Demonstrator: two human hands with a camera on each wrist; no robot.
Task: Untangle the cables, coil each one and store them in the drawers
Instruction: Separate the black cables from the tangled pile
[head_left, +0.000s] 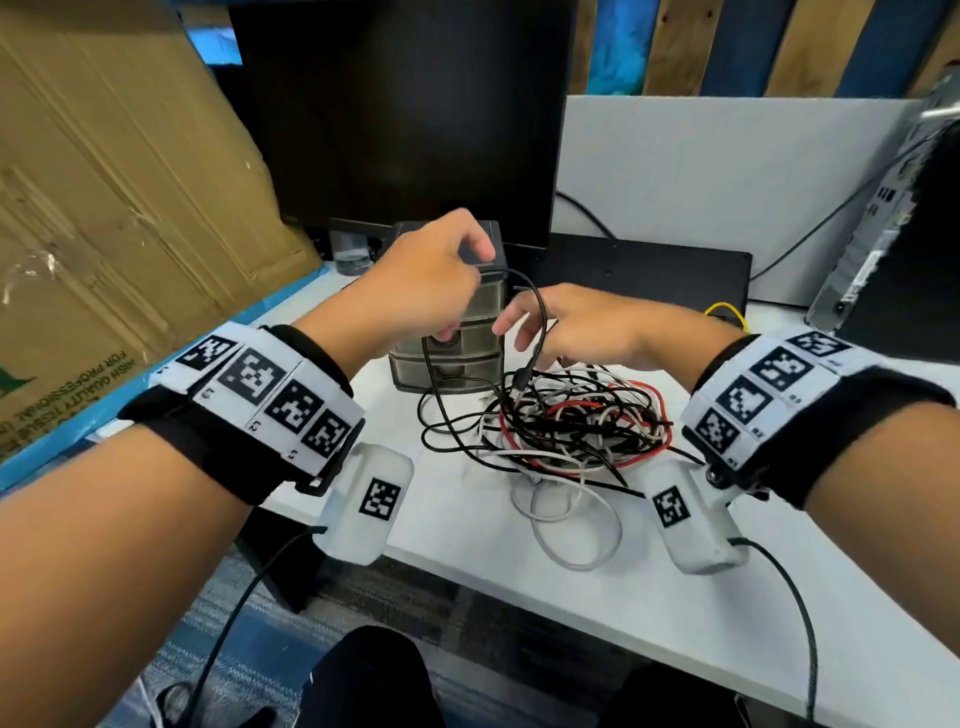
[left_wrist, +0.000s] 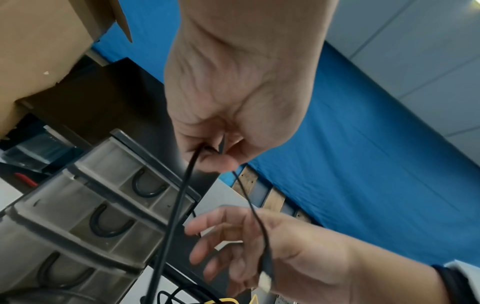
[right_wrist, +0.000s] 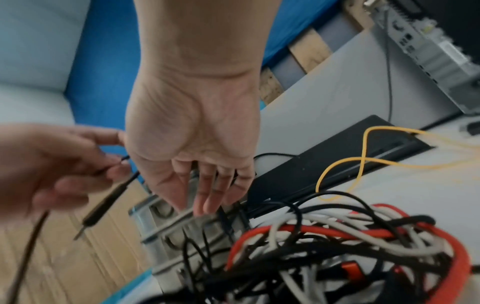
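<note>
left hand (head_left: 421, 280) pinching thin black cable (head_left: 540, 322), plug end dangling straight down; right hand (head_left: 576, 325) fingers loose, empty, over tangle (head_left: 571, 421).

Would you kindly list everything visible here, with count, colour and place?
black cable: one, black, lifted above the pile, plug end dangling
cable tangle: one pile, black, white and red, on the desk by the drawers
drawer unit: one, smoky grey, three drawers, all closed, behind the pile
yellow cable: one, yellow, by the black bar at the back right
monitor: one, black, behind the drawers
cardboard box: one, brown, far left
computer case: one, grey, far right
desk: one, white
left hand: pinches the black cable
right hand: fingers relaxed, beside the dangling cable, holding nothing
</note>
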